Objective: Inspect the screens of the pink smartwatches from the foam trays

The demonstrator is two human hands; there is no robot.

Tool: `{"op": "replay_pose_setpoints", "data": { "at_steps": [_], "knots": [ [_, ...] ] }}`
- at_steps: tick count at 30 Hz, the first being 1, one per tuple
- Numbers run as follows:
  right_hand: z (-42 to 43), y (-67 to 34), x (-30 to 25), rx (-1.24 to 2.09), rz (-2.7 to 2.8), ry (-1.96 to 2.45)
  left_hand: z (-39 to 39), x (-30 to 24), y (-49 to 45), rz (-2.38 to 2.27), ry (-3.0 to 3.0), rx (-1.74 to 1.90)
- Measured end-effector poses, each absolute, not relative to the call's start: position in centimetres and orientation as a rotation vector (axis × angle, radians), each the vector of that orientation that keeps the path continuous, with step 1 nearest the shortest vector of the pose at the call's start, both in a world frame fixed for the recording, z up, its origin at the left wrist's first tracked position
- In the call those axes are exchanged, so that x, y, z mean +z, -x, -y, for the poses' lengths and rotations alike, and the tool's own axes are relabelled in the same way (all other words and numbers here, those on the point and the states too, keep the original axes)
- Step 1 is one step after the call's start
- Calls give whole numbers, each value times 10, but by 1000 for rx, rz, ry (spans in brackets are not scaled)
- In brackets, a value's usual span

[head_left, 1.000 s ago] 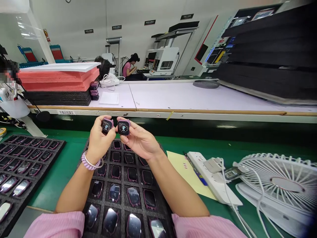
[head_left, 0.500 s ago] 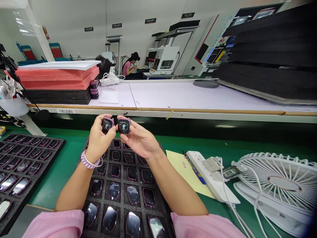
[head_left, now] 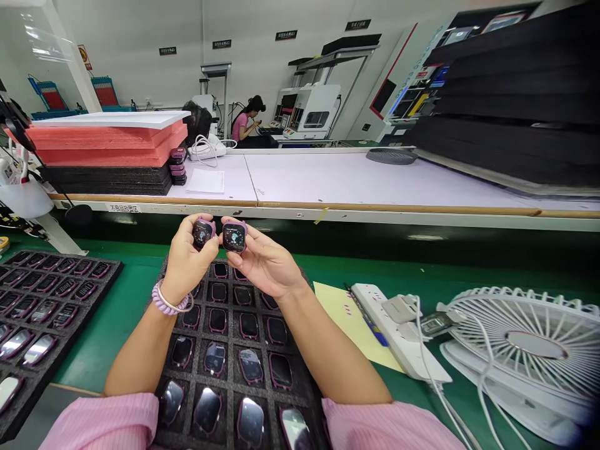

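Observation:
My left hand (head_left: 185, 259) holds a small purple watch body (head_left: 202, 233) with its lit screen facing me. My right hand (head_left: 265, 262) holds a second purple watch body (head_left: 234, 236), screen lit too, side by side with the first. Both are raised above a black foam tray (head_left: 229, 350) whose pockets hold several more purple watch bodies with dark screens. A purple coil band sits on my left wrist.
A second black foam tray (head_left: 42, 306) of watch bodies lies at the left. A yellow sheet (head_left: 349, 322), a white power strip (head_left: 398, 337) and a white fan (head_left: 529, 350) lie at the right. Pink and black foam sheets (head_left: 107, 150) are stacked on the far bench. A person sits far back.
Both hands with their watch bodies have shifted very slightly upward in view; the grip is unchanged.

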State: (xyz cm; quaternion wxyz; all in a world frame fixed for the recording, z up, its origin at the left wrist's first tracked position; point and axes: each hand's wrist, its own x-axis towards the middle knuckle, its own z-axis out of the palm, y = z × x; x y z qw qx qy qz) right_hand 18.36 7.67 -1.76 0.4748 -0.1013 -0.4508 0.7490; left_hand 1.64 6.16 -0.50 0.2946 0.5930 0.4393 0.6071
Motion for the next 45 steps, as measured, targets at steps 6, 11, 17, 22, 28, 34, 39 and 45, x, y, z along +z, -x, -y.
{"op": "replay_pose_setpoints", "data": {
  "at_steps": [6, 11, 17, 22, 28, 34, 39, 45],
  "knots": [
    [-76, -183, -17, 1824, 1102, 257, -60, -4, -15, -1135, -1581, 1617],
    [-75, -184, -16, 1792, 1143, 306, -60, -5, -14, -1128, -1593, 1610],
    [-88, -185, -24, 1796, 1109, 367, -74, -13, -14, -1139, -1476, 1587],
    [-103, -192, -32, 1721, 1082, 473, -80, -13, -15, -946, -1117, 1391],
    [-105, -195, -31, 1660, 1100, 460, -78, -11, -13, -840, -1068, 1422],
    [-99, -192, -28, 1580, 1127, 469, -74, -9, -16, -838, -1224, 1466],
    [-95, -191, -25, 1499, 1201, 489, -70, -8, -19, -862, -1308, 1466],
    [-94, -190, -25, 1489, 1214, 469, -69, -8, -21, -865, -1317, 1477]
  ]
}}
